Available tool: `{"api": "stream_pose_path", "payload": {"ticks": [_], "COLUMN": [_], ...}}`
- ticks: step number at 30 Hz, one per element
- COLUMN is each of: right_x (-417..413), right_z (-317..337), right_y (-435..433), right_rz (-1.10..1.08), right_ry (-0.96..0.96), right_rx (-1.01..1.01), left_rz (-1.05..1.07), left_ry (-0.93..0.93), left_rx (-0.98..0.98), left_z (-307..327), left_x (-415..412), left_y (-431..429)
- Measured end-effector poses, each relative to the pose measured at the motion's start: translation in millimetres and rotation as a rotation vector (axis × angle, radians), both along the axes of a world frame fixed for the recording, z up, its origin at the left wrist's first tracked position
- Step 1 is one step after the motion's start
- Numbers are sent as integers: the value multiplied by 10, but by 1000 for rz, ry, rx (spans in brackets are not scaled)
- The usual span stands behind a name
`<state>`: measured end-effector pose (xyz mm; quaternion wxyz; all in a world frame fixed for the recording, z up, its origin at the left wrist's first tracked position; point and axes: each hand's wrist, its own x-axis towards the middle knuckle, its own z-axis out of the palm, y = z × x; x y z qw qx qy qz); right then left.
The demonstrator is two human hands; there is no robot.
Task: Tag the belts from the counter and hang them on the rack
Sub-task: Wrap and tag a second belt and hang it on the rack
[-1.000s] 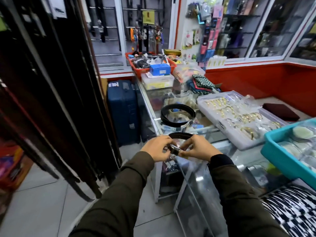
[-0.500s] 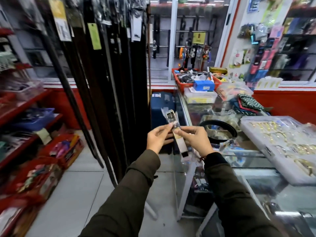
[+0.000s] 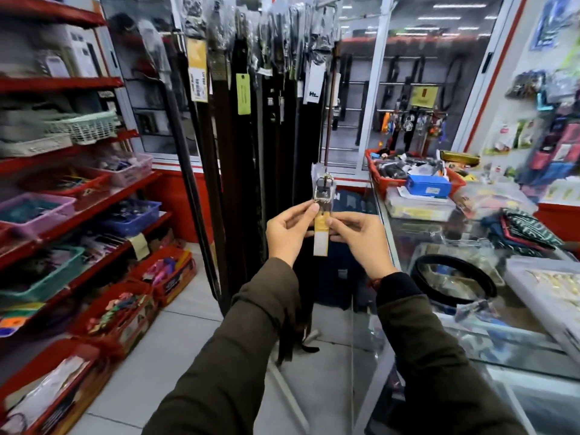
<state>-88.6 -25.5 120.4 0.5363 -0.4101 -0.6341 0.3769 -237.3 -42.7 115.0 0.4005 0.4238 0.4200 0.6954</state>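
Observation:
I hold a dark belt up by its silver buckle (image 3: 323,190), wrapped in clear plastic, with a yellow and white tag (image 3: 321,236) hanging below it. My left hand (image 3: 290,232) pinches it from the left and my right hand (image 3: 361,238) grips the tag from the right. The strap hangs down behind my arms. Straight ahead stands the rack (image 3: 260,98) with several dark belts hanging from it, some tagged. Another black belt (image 3: 455,279) lies coiled on the glass counter (image 3: 405,243) to my right.
Red shelves (image 3: 78,211) with baskets of small goods run along the left. A red tray (image 3: 375,171), a blue box (image 3: 428,185) and a white tray (image 3: 518,279) sit on the counter. A blue suitcase (image 3: 342,233) stands behind the rack. Tiled floor lies below.
My view has swung left from the counter toward the rack. Both hands have lifted the belt off the counter and raised it, buckle up, in front of the hanging belts.

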Motion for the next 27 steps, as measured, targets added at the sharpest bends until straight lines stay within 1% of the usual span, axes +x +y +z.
{"api": "stream_pose_path", "payload": {"ticks": [3, 6, 11, 17, 23, 27], "right_x": [-198, -434, -806, -1239, -1622, -1832], "right_z": [173, 428, 868, 1450, 1995, 2294], "right_y": [75, 151, 277, 420, 412, 381], "right_rz": [59, 115, 204, 283, 402, 436], "right_ry": [96, 145, 208, 299, 403, 435], "right_rx": [43, 91, 154, 236, 276, 296], "left_rz": [-23, -23, 63, 144, 183, 238], "left_ry": [-5, -25, -58, 17, -97, -86], "left_rx": [62, 96, 176, 292, 373, 408], "left_z": [254, 533, 990, 1513, 2044, 2301], "left_x": [-208, -402, -672, -1007, -1318, -1477], "left_y": [18, 14, 50, 52, -23, -66]}}
